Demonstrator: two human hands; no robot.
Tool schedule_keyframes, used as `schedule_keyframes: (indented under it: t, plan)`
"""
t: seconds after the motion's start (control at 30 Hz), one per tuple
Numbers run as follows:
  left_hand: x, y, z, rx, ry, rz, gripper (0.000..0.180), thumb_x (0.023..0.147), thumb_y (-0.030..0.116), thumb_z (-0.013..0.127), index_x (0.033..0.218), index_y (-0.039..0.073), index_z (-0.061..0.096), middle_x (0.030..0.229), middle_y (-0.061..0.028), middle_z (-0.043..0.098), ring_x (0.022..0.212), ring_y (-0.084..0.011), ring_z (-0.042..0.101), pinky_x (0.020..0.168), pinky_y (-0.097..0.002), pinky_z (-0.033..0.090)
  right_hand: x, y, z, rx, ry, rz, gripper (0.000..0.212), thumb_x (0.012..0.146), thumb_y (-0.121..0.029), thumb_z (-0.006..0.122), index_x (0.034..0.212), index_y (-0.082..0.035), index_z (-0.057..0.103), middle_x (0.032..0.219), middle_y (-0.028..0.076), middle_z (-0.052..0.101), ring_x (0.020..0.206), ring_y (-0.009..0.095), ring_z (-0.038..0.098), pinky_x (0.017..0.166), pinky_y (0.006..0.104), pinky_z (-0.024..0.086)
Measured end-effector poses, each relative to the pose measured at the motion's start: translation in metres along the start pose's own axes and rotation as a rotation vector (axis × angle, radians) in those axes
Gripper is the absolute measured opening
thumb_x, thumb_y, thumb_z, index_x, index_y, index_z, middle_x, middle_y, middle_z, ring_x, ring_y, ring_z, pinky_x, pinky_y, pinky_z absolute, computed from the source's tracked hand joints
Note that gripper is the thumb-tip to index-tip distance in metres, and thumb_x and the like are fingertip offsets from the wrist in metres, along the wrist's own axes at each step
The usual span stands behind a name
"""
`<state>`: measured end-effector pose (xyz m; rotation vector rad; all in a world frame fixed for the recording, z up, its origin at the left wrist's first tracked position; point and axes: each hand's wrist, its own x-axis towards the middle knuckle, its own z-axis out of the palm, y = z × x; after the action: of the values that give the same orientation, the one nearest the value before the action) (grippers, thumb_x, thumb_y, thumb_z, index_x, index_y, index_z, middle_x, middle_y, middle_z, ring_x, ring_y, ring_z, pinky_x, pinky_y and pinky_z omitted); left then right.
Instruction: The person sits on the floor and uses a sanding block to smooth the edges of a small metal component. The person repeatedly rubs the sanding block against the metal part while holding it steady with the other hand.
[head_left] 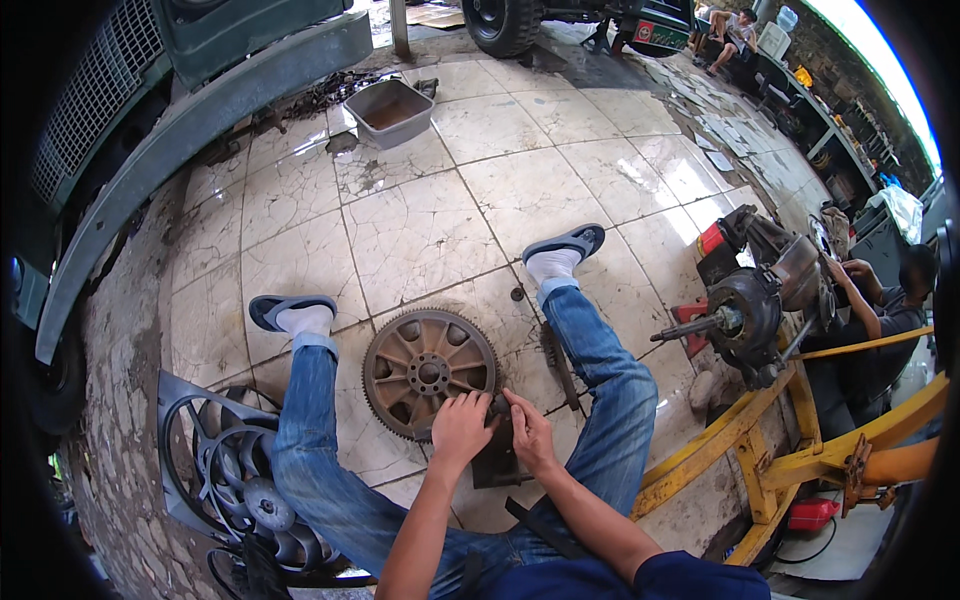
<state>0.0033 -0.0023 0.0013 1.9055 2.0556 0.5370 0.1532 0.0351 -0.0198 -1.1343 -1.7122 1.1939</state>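
Cracked pale tiles (540, 190) carry one grey basin (405, 134) and, between two denim-clad legs (605, 365), one toothed flywheel (411, 375) lying flat. Both forearms (425, 520) reach forward, close together: by its lower-right rim the right hand (531, 432) pinches one small dark part (498, 405); whether the left hand (462, 425), curled alongside, grips it too, I cannot tell.

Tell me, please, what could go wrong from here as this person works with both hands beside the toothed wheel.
The small dark part at the right hand could slip and drop to the tiled floor.
The left hand is close to the wheel's toothed rim, so it might get scraped.
The open sandals would probably protect the feet poorly from a falling part.
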Motion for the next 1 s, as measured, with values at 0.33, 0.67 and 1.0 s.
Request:
schedule_keyframes:
  t: [0.33,0.67,1.0]
  plan:
    - [0.0,0.0,-0.001,0.014,0.024,0.019,0.042,0.081,0.032,0.073,0.113,0.007,0.064,0.106,-0.0076,0.065,0.103,-0.0247,0.061,0.089,-0.0376,0.046,0.0,-0.004,-0.001,-0.011,-0.007,0.018,0.03,0.103,-0.01,0.048,0.126,0.003,0.061,0.121,0.019,0.067,0.113,0.026,0.065,0.096,0.0328,0.049]
    - [0.002,-0.001,-0.001,0.014,0.002,0.006,0.042,0.081,0.033,0.073,0.113,0.007,0.064,0.107,-0.0076,0.066,0.103,-0.0248,0.062,0.089,-0.0378,0.047,0.0,0.0,0.0,-0.018,-0.002,0.022,0.031,0.104,-0.012,0.047,0.127,0.001,0.062,0.118,0.019,0.068,0.111,0.028,0.066,0.094,0.0332,0.05]
    - [0.0,-0.001,0.0,0.026,0.021,0.011,0.045,0.082,0.035,0.073,0.115,0.006,0.066,0.106,-0.0073,0.067,0.103,-0.0234,0.063,0.09,-0.037,0.047,-0.005,0.009,0.004,0.016,-0.001,0.075,0.033,0.105,-0.016,0.046,0.129,0.002,0.061,0.12,0.015,0.068,0.109,0.019,0.063,0.095,0.0297,0.047]
